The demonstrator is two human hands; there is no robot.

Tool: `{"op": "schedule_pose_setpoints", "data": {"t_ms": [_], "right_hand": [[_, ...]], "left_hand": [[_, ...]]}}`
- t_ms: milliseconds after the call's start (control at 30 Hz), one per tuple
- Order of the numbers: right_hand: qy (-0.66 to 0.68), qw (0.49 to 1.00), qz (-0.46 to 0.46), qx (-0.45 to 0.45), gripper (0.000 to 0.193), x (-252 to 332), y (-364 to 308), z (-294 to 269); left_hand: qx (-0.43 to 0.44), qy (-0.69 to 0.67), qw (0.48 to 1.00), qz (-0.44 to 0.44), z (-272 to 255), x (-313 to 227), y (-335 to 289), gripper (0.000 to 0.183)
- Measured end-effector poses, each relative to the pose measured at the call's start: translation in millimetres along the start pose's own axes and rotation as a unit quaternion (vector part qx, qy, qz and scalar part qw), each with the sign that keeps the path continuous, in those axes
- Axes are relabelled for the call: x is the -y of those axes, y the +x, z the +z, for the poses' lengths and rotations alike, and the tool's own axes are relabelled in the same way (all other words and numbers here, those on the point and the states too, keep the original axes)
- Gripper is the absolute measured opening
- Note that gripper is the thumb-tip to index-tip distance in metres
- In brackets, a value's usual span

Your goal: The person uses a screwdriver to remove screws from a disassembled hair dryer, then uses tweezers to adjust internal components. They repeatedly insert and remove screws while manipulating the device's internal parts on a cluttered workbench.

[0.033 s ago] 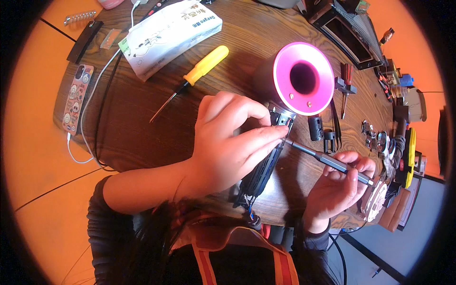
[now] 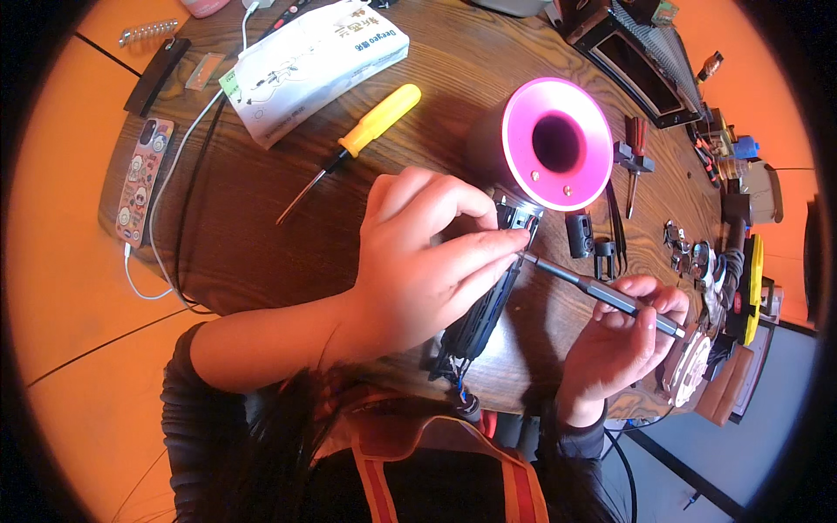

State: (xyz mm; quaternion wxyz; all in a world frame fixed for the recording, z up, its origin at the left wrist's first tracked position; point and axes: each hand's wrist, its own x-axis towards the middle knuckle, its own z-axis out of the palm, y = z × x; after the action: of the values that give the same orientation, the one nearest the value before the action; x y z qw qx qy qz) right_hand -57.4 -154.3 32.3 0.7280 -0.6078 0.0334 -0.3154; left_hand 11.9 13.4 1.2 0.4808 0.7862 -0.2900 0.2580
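A partly dismantled hair dryer (image 2: 558,196) lies on the table, its round head ringed in pink and its dark handle (image 2: 478,321) pointing toward me with the inner parts bare. My left hand (image 2: 423,248) grips the handle just below the head, thumb and fingers pinched on it. In my right hand (image 2: 623,344) is a slim grey precision screwdriver (image 2: 610,296), held by its shaft. Its tip meets the handle beside my left fingertips; whether it sits in a screw is hidden. Wires show at the handle's lower end.
A yellow-handled screwdriver (image 2: 375,122) and a white tissue pack (image 2: 318,70) lie at the far left, near a phone (image 2: 143,183) on a white cable. Right of the dryer are small black parts (image 2: 579,235), a red-handled screwdriver (image 2: 636,144) and a black box (image 2: 636,65).
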Motion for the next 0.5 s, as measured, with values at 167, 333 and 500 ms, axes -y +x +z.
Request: {"op": "schedule_pose_setpoints", "data": {"t_ms": [167,333,500], "right_hand": [[-0.006,1.000,-0.014,-0.012,0.023,-0.9,1.7,0.0],[0.031,0.999,0.002,-0.022,0.018,-6.9,4.2,-0.9],[0.113,0.992,0.014,0.055,0.013,-8.1,7.9,1.2]], "left_hand": [[0.031,-0.075,0.995,-0.058,-3.1,0.3,2.6,0.021],[0.029,-0.111,0.991,-0.074,-1.6,5.6,6.2,0.019],[0.035,-0.145,0.986,-0.079,-2.3,1.0,6.8,0.022]]}}
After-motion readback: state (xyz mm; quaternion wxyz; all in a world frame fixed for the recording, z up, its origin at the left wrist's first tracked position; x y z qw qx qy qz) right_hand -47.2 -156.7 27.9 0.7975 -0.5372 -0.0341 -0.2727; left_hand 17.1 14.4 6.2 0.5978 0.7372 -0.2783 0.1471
